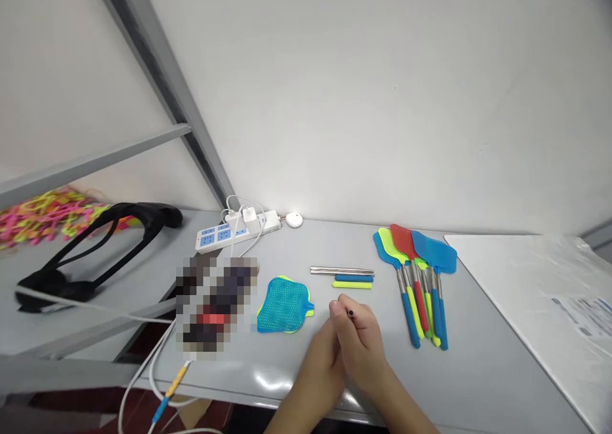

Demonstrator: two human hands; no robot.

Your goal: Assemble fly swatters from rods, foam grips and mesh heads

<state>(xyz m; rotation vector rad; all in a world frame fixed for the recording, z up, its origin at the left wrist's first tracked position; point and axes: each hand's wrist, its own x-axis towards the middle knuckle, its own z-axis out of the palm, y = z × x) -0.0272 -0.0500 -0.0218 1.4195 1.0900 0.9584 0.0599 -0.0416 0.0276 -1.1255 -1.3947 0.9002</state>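
My right hand point(362, 345) is closed around a thin rod-like thing point(350, 313); only its dark round end shows, at the top of the fist. Pressed against it from the left is my left hand point(325, 357), fingers curled and partly hidden, so what it grips is not visible. Beyond the hands lie thin metal rods point(342, 271), a blue handle grip point(354, 278) and a yellow-green handle grip point(352, 285). To the left rest stacked fly swatter heads point(284, 304), blue on top with yellow-green edges beneath. Several complete fly swatters point(421, 287) lie fanned out at right.
A white power strip point(239, 232) with chargers stands near the wall, beside a round white object point(294, 220). White cables point(157, 351) run at left. A black strapped frame point(105, 249) and colourful pieces point(52, 217) occupy the left shelf. White plastic packaging point(540, 294) covers the right side.
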